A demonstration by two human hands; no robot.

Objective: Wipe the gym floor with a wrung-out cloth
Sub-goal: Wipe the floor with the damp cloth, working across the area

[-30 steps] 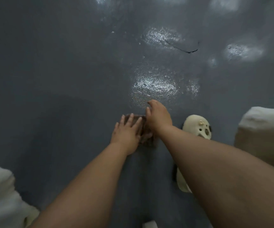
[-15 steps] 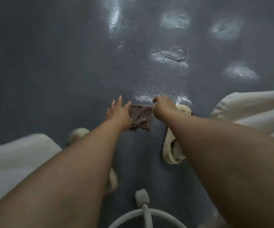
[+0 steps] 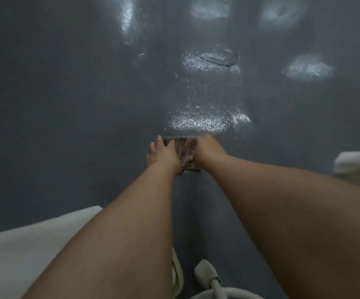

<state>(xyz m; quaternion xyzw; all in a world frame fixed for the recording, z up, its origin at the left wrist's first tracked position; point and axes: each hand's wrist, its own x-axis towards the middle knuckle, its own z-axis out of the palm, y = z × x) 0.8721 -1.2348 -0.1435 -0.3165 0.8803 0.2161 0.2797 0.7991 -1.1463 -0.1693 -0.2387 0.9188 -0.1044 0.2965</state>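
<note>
A small brownish patterned cloth (image 3: 185, 151) lies flat on the dark grey gym floor (image 3: 66, 104) in the middle of the view. My left hand (image 3: 163, 155) presses on the cloth's left part with straight, spread fingers. My right hand (image 3: 208, 151) lies on its right part; its fingers are blurred and partly hidden. Just beyond the cloth a wet patch (image 3: 207, 120) glistens on the floor.
More shiny wet patches (image 3: 308, 67) lie farther ahead, one crossed by a thin dark curved line (image 3: 218, 61). My white trouser knees show at lower left (image 3: 23, 255) and at the right edge (image 3: 358, 165). A pale cable with a plug (image 3: 207, 275) hangs at the bottom.
Both hands have pushed the cloth forward toward the glistening patch and moved closer together. The pale shoes seen beside my arms have dropped out of sight.
</note>
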